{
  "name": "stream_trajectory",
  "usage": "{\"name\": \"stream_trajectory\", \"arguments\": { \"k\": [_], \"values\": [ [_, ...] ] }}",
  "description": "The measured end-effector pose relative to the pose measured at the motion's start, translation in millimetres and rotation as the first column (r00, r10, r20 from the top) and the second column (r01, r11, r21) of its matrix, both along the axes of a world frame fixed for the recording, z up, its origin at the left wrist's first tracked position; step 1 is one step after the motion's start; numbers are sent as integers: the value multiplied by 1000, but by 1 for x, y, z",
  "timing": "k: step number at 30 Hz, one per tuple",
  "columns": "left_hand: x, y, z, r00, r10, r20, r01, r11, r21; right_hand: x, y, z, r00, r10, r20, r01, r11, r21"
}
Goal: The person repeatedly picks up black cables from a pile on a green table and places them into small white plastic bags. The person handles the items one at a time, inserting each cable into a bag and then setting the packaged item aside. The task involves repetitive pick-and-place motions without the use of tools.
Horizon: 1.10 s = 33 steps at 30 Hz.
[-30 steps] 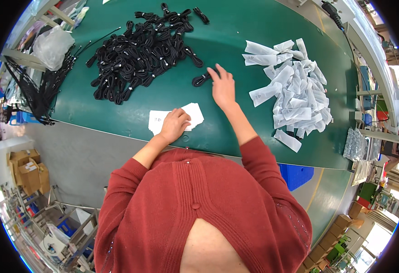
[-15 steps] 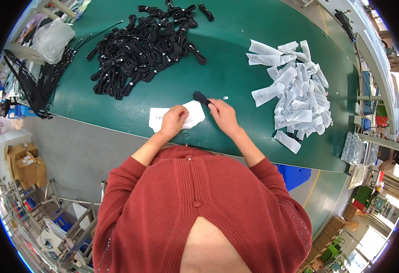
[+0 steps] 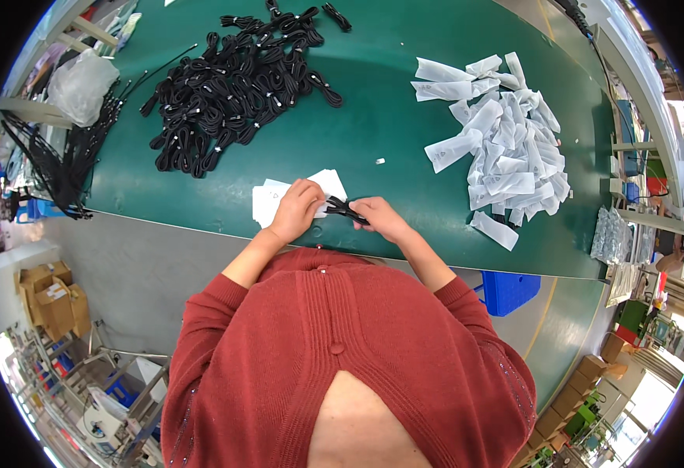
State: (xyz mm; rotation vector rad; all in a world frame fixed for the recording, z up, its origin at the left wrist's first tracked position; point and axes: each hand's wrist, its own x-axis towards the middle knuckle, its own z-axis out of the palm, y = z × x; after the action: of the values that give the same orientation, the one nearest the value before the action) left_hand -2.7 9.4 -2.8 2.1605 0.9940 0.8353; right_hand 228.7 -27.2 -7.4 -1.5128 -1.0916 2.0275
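My right hand [image 3: 381, 219] grips a coiled black cable [image 3: 342, 208], whose left end meets the edge of a white bag. Closed at the fingertips, my left hand [image 3: 297, 210] pinches that bag on a small stack of flat white bags [image 3: 264, 204] near the table's front edge. My left fingers partly cover the bag's mouth, so how far the cable reaches inside is hard to make out. Beyond my hands to the left lies a heap of coiled black cables [image 3: 237, 97]. A pile of translucent white bags [image 3: 506, 148] lies to the right; dark contents show in a few.
The green table [image 3: 381, 86] curves round in front of me. Loose long black cables [image 3: 53, 168] hang over its left edge by a crumpled clear plastic bag [image 3: 83, 87]. A tiny white scrap [image 3: 380, 161] lies beyond my right hand. Below the table's right side stands a blue stool [image 3: 510, 292].
My right hand has come down and tilted left, bringing the cable coil from above the stack to the bag's edge. My left hand stays at the bags.
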Motion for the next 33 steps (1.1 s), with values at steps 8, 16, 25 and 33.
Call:
{"name": "stream_trajectory", "arguments": {
  "k": [8,16,25,33],
  "values": [
    [-10,2,23,999,-33,-37,36,995,94,0,-2,6,866,-286,-410,78,887,-455],
    [-17,2,23,1000,-24,8,24,999,37,-12,-8,5,930,-163,-330,60,951,-303],
    [-8,3,32,1000,0,13,0,1000,31,-31,-13,26,926,-179,332,-171,585,793],
    [10,18,47,950,165,266,-63,933,-354,-47,4,64,899,-438,18,259,564,784]
  ]
}}
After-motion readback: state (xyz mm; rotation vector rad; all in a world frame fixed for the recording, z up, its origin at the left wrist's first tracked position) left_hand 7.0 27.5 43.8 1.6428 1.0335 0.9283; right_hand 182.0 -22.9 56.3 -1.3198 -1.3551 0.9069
